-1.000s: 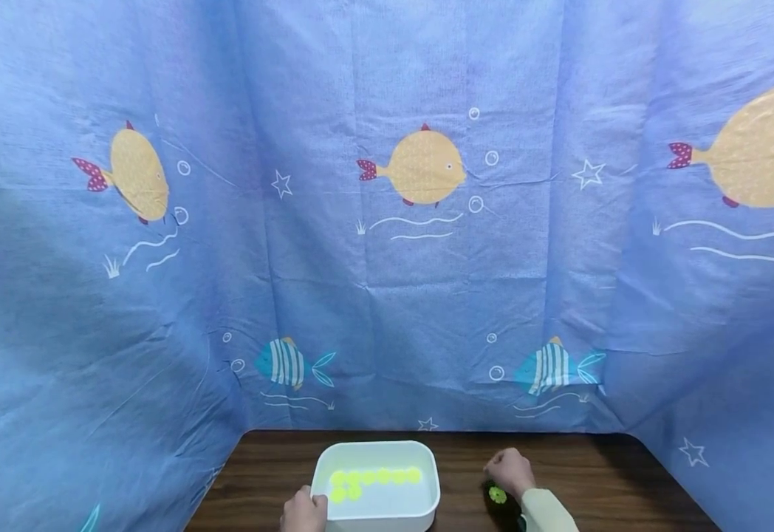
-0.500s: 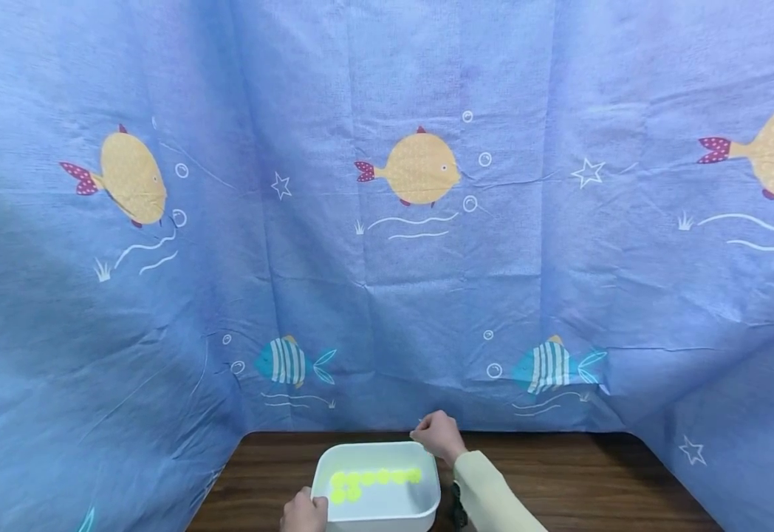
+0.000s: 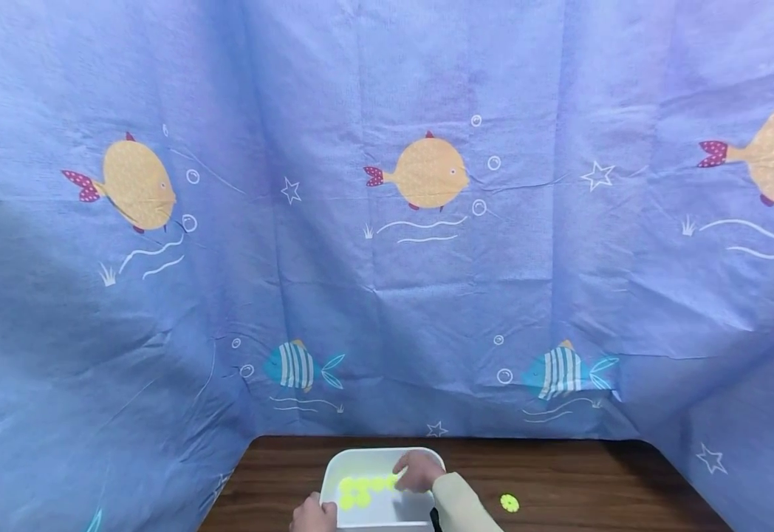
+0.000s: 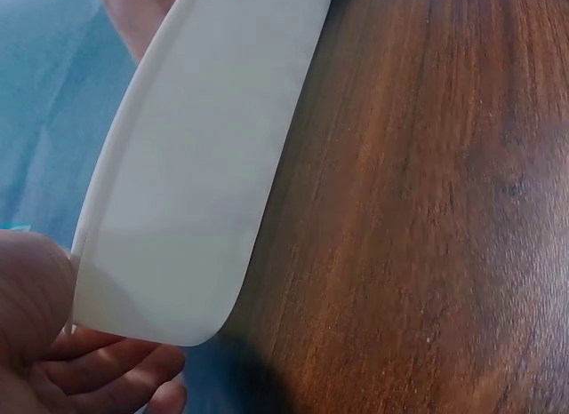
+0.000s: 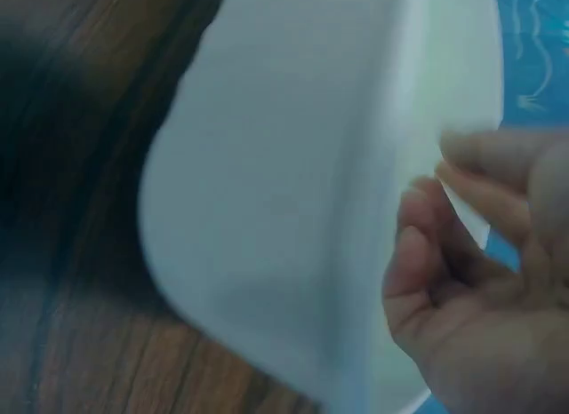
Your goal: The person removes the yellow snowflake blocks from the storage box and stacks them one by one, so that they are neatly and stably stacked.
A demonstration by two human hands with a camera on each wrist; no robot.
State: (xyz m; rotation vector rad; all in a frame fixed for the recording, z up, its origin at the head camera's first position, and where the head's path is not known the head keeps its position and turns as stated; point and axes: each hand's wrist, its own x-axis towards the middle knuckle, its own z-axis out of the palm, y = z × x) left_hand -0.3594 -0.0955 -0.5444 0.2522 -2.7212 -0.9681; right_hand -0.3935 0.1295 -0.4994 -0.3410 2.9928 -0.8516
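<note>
White tub (image 3: pixel 382 517) at bottom centre of the head view, on dark wooden table (image 3: pixel 593 480), steadied at its lower-left corner by left hand (image 3: pixel 314 515); in the left wrist view, fingers (image 4: pixel 98 374) curled under and round the tub's corner (image 4: pixel 169 254), thumb side against the rim, presumably to keep the tub from sliding. Right hand (image 3: pixel 417 470) lowered into the tub from the right, over the right end of a row of yellow-green discs (image 3: pixel 360 491) on the tub floor; in the right wrist view, fingers (image 5: pixel 444 254) loosely curled with tips drawn together above the white interior, but blurred: cannot tell whether anything pinched. One further yellow-green disc (image 3: pixel 509 502) flat on the table, lower right of the tub and well apart from it. Pale sleeve (image 3: pixel 460 510) crossing the tub's right rim. Blue fish-print cloth (image 3: pixel 387 222) hung close behind and at both sides, closing the table's far edge. Open wood right of the tub; narrower strip to its left
</note>
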